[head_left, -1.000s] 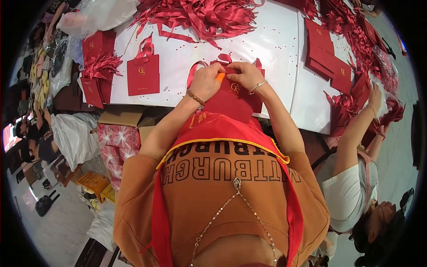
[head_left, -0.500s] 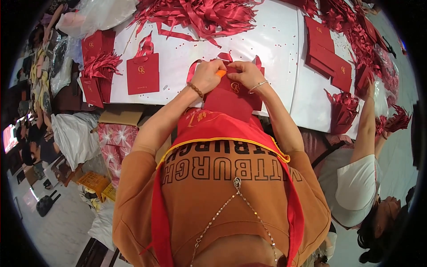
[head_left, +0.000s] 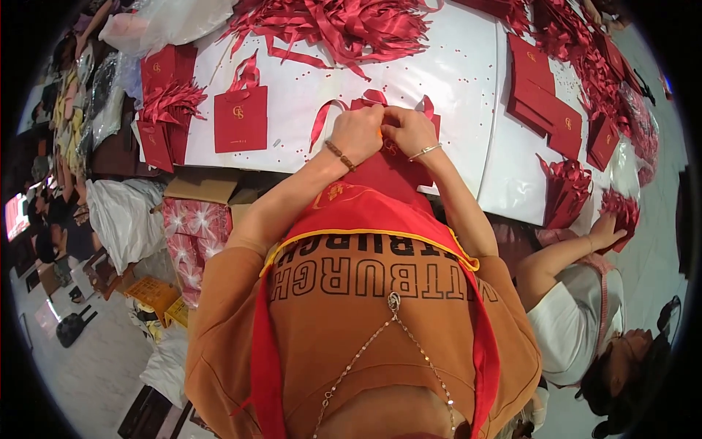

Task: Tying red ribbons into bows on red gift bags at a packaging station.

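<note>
Head view: the red bag [head_left: 389, 171] lies beneath the fingers, lengthwise toward the wearer [head_left: 344, 344]. Left hand [head_left: 357, 134] and right hand [head_left: 412, 132] meet equally near its top, fingers curled (whether pinching anything, I cannot tell).

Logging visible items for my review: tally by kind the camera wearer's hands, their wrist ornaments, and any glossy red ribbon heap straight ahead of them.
Hands (left hand, right hand): 2
Brown beaded bracelet: 1
Thin silver bangle: 1
Heap of glossy red ribbons: 1
Total: 5
</note>
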Action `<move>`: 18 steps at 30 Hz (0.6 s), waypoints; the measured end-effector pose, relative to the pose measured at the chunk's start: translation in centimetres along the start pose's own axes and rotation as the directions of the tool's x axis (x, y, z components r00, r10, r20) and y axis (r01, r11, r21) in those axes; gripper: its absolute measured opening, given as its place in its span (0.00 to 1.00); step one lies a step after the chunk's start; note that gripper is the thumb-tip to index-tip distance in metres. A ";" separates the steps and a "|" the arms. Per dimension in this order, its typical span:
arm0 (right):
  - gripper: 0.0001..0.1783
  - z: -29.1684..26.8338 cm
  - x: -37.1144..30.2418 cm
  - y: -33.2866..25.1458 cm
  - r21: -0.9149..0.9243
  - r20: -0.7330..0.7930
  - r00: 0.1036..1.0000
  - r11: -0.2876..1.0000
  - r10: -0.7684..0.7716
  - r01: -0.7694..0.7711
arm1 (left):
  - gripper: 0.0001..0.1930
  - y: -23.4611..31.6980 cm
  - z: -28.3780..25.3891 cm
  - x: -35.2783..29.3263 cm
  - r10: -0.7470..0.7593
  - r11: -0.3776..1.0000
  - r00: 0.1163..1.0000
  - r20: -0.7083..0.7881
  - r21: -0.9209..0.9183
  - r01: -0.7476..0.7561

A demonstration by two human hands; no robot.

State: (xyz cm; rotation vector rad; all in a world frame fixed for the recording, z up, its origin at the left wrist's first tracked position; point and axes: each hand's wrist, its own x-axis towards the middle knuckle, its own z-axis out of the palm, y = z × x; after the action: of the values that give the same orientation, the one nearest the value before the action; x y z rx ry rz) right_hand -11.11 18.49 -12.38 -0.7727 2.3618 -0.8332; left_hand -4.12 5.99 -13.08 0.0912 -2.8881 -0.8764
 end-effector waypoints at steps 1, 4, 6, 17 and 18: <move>0.15 -0.2 -0.1 0.1 0.022 0.009 1.000 1.000 -0.001 0.000 | 0.09 0.1 -0.1 0.1 -0.007 1.000 1.000 -0.005 0.005 0.007; 0.17 -0.7 -0.5 -0.6 0.057 0.031 0.999 0.998 0.016 -0.018 | 0.11 0.1 -0.4 0.4 -0.117 0.971 0.993 0.022 -0.208 0.119; 0.18 -0.7 -0.7 -1.0 0.062 0.042 0.998 0.997 0.040 -0.043 | 0.11 0.2 -0.6 0.5 -0.170 0.953 0.985 0.036 -0.249 0.174; 0.12 0.5 -0.8 0.7 0.100 -0.095 0.978 0.975 -0.187 0.196 | 0.13 -1.3 -4.4 1.6 -0.129 0.991 0.936 0.329 0.001 0.136; 0.12 0.4 -1.3 0.1 -0.100 -0.132 0.966 0.972 -0.223 0.211 | 0.12 -1.5 -4.5 1.4 -0.107 0.993 0.945 0.309 0.088 0.084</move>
State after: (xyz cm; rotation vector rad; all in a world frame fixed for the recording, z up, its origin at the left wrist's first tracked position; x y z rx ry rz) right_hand -10.00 19.23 -12.40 -1.0550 2.4830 -0.9089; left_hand -4.88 2.13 -10.07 0.1088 -3.2384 -0.8714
